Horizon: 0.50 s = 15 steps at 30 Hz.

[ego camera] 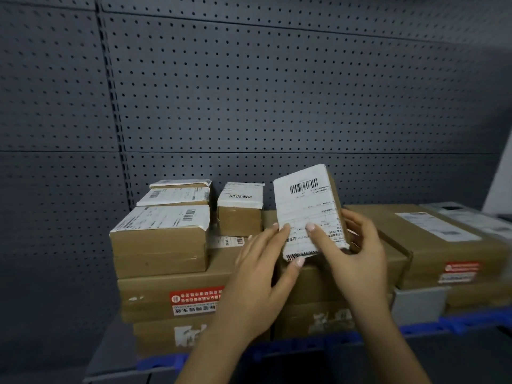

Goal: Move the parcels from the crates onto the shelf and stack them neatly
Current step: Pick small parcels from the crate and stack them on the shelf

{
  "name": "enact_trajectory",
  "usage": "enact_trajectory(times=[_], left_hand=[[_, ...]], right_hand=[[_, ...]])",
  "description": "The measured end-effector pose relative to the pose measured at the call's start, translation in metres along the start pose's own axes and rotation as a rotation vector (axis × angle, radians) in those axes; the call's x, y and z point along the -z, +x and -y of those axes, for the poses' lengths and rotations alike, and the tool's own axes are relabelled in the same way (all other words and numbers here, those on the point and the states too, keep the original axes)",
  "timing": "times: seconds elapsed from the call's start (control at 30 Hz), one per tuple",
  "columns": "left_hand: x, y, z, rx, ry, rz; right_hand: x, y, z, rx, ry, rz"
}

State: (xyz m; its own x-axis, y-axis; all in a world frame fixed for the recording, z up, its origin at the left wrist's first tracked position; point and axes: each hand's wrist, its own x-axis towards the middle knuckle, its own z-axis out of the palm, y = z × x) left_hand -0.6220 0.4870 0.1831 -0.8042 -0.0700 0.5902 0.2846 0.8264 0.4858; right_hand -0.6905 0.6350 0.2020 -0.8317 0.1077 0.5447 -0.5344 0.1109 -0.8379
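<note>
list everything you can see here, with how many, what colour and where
held parcel: one, brown with white label, tilted, above the cartons, in both hands
small parcels: four, brown with white labels; three stacked at left, one alone beside them
large cartons: several, brown, two with red stickers, on the shelf under the small ones
pegboard: one, dark grey, behind the shelf
shelf: one, blue front edge, bottom of view
left hand: one, pinches the held parcel's lower left corner
right hand: one, grips its right side, thumb on the label
</note>
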Motion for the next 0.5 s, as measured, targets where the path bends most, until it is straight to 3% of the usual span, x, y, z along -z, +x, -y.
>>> enact_trajectory(times=[0.2,0.5], left_hand=[[0.008,-0.016,0.003,-0.066,-0.033,-0.092],[0.016,-0.036,-0.011,0.038,-0.024,-0.356]], right_hand=[[-0.004,-0.015,0.016,0.028,0.089,0.075],[-0.007,-0.032,0.022,0.039,0.184,0.378]])
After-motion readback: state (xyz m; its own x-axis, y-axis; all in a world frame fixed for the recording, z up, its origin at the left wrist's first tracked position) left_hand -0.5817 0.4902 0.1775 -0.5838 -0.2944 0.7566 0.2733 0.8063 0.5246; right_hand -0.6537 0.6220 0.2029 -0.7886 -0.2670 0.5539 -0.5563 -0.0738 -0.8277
